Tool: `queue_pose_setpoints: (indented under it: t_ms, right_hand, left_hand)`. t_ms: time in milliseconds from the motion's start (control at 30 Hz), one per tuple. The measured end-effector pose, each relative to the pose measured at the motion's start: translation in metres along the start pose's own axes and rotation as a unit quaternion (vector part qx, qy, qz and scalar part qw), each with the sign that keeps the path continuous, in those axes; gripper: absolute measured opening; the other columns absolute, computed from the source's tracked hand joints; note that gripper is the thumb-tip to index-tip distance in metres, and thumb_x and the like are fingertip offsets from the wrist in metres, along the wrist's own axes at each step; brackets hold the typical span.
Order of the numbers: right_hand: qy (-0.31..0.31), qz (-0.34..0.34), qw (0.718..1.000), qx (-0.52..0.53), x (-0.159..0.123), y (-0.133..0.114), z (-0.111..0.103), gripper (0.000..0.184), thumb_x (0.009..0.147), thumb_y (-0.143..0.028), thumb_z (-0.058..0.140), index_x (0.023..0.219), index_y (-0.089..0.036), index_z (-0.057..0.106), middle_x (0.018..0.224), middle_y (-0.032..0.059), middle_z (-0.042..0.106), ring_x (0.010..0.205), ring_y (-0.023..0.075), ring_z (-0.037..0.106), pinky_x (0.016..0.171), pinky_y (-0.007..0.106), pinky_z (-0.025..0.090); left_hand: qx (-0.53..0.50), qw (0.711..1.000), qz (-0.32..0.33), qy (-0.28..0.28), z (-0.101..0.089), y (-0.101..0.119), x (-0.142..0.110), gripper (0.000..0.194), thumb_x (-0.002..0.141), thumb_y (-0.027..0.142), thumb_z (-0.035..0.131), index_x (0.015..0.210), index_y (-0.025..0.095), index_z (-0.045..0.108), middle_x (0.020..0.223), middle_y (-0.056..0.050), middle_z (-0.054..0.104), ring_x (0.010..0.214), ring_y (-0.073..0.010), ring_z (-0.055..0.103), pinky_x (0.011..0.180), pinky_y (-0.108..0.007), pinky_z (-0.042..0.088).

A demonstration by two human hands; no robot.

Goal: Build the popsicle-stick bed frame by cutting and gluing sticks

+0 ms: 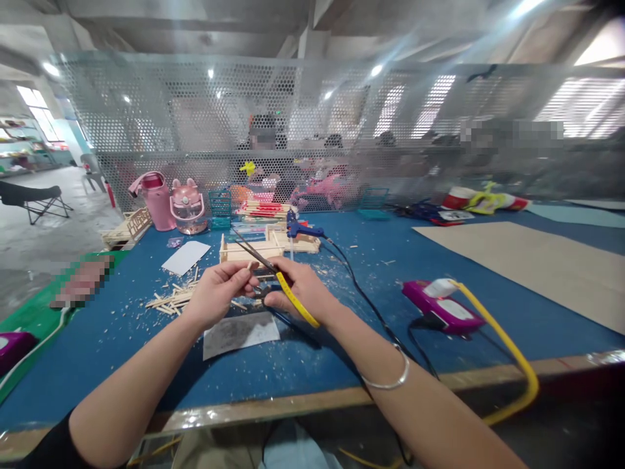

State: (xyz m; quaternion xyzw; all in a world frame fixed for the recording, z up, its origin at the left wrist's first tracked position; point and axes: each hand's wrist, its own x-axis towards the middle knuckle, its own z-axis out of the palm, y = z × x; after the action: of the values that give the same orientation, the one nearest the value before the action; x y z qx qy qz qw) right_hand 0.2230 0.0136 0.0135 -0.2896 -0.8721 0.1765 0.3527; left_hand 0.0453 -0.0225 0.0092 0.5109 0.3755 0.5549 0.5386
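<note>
Between the thumb and fingers of my left hand [219, 290] is the end of a small wooden stick [250, 266]. My right hand [303, 290] is closed around long tweezers [294, 299] with a yellow grip; their dark tips are apart and point away to the left. Under my right thumb lies a dark-jawed pair of pliers [293, 326], partly hidden; I cannot tell if the hand grips them too. Both hands are close together above a grey-smudged sheet [239, 335]. Just beyond them stands a small wooden stick frame [249, 249].
Loose sticks [173, 296] and chips litter the blue table [351, 361]. A blue glue gun [305, 230] trails its cord rightward. At right is a purple power strip [442, 309] and brown paper [527, 260]. Pink bottles [159, 202] stand before a perforated screen [195, 111].
</note>
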Motion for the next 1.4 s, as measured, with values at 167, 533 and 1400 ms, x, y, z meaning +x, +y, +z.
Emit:
queue_pose_setpoints:
  t_ms: [167, 533, 1400]
  right_hand:
    - [-0.043, -0.013, 0.999, -0.015, 0.0, 0.003, -0.005, 0.067, 0.061, -0.06, 0.063, 0.111, -0.017, 0.052, 0.104, 0.0093, 0.059, 0.09, 0.0222, 0.055, 0.078, 0.033, 0.042]
    - [-0.047, -0.032, 0.997, -0.059, -0.002, -0.003, -0.008, 0.066, 0.059, -0.057, 0.067, 0.11, -0.016, 0.053, 0.101, 0.0093, 0.06, 0.089, 0.0215, 0.056, 0.077, 0.032, 0.044]
    - [0.084, 0.126, 0.952, 0.266, 0.0, -0.007, 0.02, 0.033, 0.077, -0.051, 0.05, 0.085, -0.019, 0.047, 0.055, -0.0062, 0.046, 0.04, 0.0063, 0.038, 0.04, 0.019, 0.03]
  left_hand:
    - [0.084, 0.995, 0.042, 0.01, -0.003, 0.002, -0.001, 0.027, 0.069, 0.04, 0.063, 0.074, 0.013, 0.061, 0.061, 0.001, 0.061, 0.052, -0.0067, 0.053, 0.055, -0.019, 0.046]
    - [0.206, 0.971, 0.12, -0.004, -0.007, 0.004, -0.004, 0.022, 0.076, 0.034, 0.055, 0.078, 0.014, 0.065, 0.057, 0.001, 0.057, 0.052, -0.0082, 0.05, 0.052, -0.021, 0.042]
    - [-0.082, 0.996, -0.01, 0.03, 0.008, 0.004, -0.005, 0.032, 0.066, 0.036, 0.068, 0.079, 0.019, 0.044, 0.103, -0.005, 0.064, 0.067, -0.0099, 0.061, 0.045, -0.015, 0.042]
